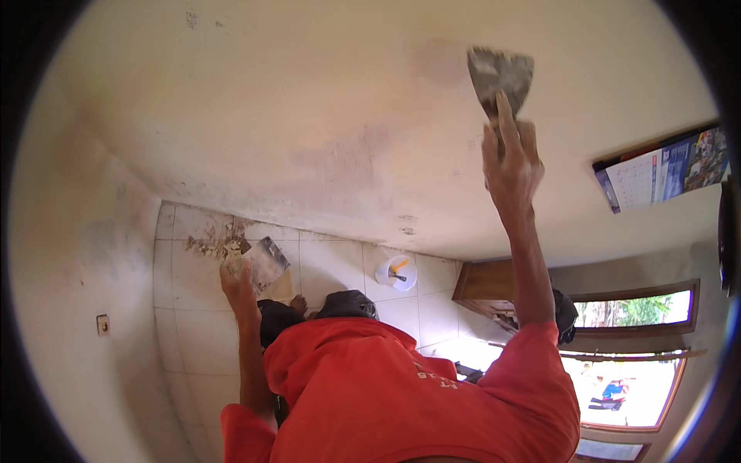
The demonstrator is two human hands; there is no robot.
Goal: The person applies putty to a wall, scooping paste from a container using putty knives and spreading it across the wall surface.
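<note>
My right hand (512, 166) is raised and closed round the handle of a putty knife (500, 73), one finger stretched along its neck. The wide, putty-smeared blade points up at the cream wall (309, 100); whether it touches I cannot tell. Lower down on the left, my left hand (242, 287) grips a flat, broad-bladed scraper (268, 264) with grey-white smears on its face. Its handle is mostly hidden by the fingers. Greyish patches (347, 158) mark the wall between the two hands.
Crumbled debris (208, 245) lies on the white tiled floor (193, 278) by the wall. A white bucket (396, 273) with an orange-handled tool stands there too. At the right are a hanging calendar (656, 171), a wooden cabinet (485, 284) and windows (637, 311). A socket (103, 325) is on the left wall.
</note>
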